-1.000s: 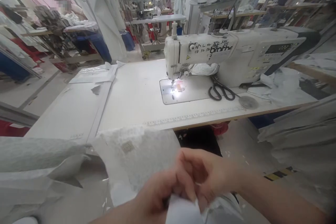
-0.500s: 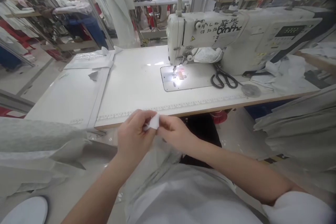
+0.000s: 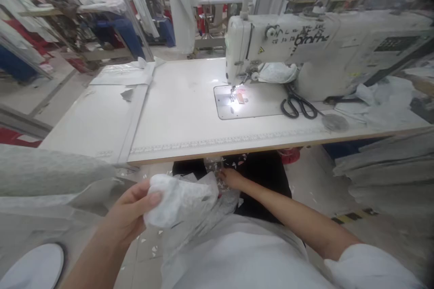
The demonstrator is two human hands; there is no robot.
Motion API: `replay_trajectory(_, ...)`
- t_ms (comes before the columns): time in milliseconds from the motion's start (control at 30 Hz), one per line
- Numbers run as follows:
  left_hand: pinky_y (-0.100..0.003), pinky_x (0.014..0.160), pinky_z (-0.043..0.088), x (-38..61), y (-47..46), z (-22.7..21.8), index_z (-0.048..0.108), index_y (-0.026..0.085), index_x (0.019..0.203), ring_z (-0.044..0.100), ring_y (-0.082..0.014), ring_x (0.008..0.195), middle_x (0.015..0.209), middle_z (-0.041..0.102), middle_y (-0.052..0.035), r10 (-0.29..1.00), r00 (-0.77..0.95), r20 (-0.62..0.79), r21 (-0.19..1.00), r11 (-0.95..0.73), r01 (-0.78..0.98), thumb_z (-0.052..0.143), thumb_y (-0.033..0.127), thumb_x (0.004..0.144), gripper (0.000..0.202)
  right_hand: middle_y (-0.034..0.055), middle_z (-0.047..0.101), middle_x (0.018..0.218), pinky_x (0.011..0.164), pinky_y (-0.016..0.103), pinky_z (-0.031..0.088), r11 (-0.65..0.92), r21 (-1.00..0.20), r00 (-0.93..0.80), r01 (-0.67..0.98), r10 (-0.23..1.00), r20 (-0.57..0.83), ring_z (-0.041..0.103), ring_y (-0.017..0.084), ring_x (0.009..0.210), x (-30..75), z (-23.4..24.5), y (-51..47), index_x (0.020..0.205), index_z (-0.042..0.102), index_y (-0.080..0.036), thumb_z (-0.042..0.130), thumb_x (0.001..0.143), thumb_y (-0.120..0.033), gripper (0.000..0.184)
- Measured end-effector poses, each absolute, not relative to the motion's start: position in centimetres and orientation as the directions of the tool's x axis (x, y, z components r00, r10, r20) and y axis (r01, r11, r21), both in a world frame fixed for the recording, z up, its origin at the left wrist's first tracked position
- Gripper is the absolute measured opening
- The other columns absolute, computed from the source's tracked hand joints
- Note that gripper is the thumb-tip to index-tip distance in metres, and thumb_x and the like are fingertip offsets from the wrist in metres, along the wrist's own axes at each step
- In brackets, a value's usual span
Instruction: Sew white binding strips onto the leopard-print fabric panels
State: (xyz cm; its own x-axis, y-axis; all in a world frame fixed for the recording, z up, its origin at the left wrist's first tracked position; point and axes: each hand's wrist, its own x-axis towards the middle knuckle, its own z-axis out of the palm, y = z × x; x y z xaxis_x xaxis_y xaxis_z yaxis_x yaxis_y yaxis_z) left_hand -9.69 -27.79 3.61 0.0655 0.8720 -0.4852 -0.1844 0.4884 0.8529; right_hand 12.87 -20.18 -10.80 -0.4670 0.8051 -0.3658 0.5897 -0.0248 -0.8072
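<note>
My left hand (image 3: 134, 210) pinches the rounded end of a pale, faintly patterned fabric piece (image 3: 185, 196) between thumb and fingers, below the table's front edge. The fabric stretches to the right over my lap. At its far end, my right hand (image 3: 232, 178) hangs low between my dark-clad knees, its fingers drawn together among small pale scraps. What those fingers grip, if anything, is too small to tell. Ahead on the table stands a white sewing machine (image 3: 271, 40), its needle area lit. Black-handled scissors (image 3: 298, 104) lie beside the machine's base.
A measuring tape (image 3: 210, 141) runs along the front of the white table (image 3: 176, 113). Folded fabric (image 3: 122, 73) lies at the back left, crumpled cloth (image 3: 386, 99) at the right. Grey cloth hangs on both sides. A round white top (image 3: 34, 266) stands at lower left.
My hands were together at the table edge on a small white piece. Now they are apart: the left has moved left and down with the fabric, the right down over my lap.
</note>
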Motion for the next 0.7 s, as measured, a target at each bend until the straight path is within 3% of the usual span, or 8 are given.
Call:
replay_trajectory(133,-0.023,0.064,0.047,-10.9,-26.7,1.8,0.062,0.018,0.09,0.06,-0.0154,0.07,0.078,0.065,-0.0025,0.889,-0.012,-0.458,0.888,0.457,-0.054,0.073,0.034,0.068,0.03,0.0053,0.061,0.102,0.078,0.037,0.05,0.043,-0.765,-0.551,0.642,0.719,-0.423,0.059,0.017,0.088,13.3,-14.1,-20.3,0.099,0.059,-0.014,0.055,0.089,-0.031,0.02)
replay_trajectory(233,-0.024,0.06,0.045,-11.4,-26.1,0.1,0.054,0.021,0.101,0.057,-0.014,0.066,0.078,0.061,0.0001,0.932,-0.136,-0.335,0.942,0.334,-0.029,0.068,0.039,0.071,0.038,0.0059,0.063,0.092,0.076,0.036,0.049,0.131,-0.761,-0.585,0.635,0.725,-0.363,0.06,0.019,0.085,13.7,-13.7,-20.1,0.088,0.061,-0.013,0.049,0.091,-0.026,0.018)
replay_trajectory(300,-0.026,0.062,0.044,-11.5,-25.8,-0.5,0.054,0.02,0.101,0.055,-0.0149,0.066,0.078,0.06,-0.0009,0.956,-0.158,-0.246,0.961,0.262,0.092,0.062,0.041,0.075,0.034,0.0073,0.063,0.085,0.077,0.037,0.047,0.209,-0.759,-0.6,0.617,0.749,-0.281,0.059,0.022,0.085,14.1,-11.6,-20.2,0.077,0.061,-0.014,0.043,0.091,-0.025,0.025)
replay_trajectory(367,-0.029,0.069,0.044,-11.1,-25.6,-0.8,0.059,0.017,0.089,0.054,-0.017,0.074,0.078,0.059,-0.0031,0.973,-0.173,-0.155,0.95,0.195,0.243,0.059,0.04,0.077,0.025,0.0068,0.062,0.081,0.078,0.036,0.046,0.32,-0.768,-0.649,0.555,0.745,-0.158,0.058,0.023,0.084,14.3,-7.9,-20.8,0.07,0.058,-0.016,0.039,0.091,-0.028,0.031)
replay_trajectory(467,-0.03,0.078,0.041,-9.5,-25.6,-0.6,0.062,0.016,0.072,0.05,-0.0191,0.085,0.08,0.058,-0.0044,0.973,-0.23,-0.029,0.927,0.113,0.359,0.062,0.035,0.073,0.019,0.0007,0.059,0.067,0.06,0.024,0.048,0.528,-0.788,-0.772,0.316,0.626,0.109,0.058,0.016,0.064,13.5,-1.7,-22.5,0.071,0.055,-0.021,0.033,0.094,-0.032,0.034)
replay_trajectory(600,-0.025,0.062,0.043,-7.1,-25.7,0.5,0.064,0.016,0.07,0.051,-0.0139,0.064,0.065,0.057,-0.001,0.986,-0.165,-0.02,0.946,0.072,0.316,0.054,0.042,0.077,0.03,0.0049,0.062,0.09,0.059,0.023,0.051,0.857,-0.478,-0.777,0.191,0.43,0.46,0.064,0.016,0.07,10.7,2.7,-22.5,0.091,0.054,-0.025,0.032,0.093,-0.026,0.023)
replay_trajectory(700,-0.026,0.066,0.043,-6.8,-26.6,2.5,0.066,0.017,0.082,0.054,-0.0146,0.069,0.073,0.06,-0.0022,0.995,-0.086,-0.055,0.994,0.062,0.088,0.04,0.052,0.084,0.044,0.0022,0.063,0.079,0.047,0.021,0.048,0.914,-0.344,-0.719,0.216,0.387,0.577,0.063,0.014,0.056,7.6,4.0,-20.8,0.093,0.049,-0.025,0.031,0.093,-0.024,0.018)
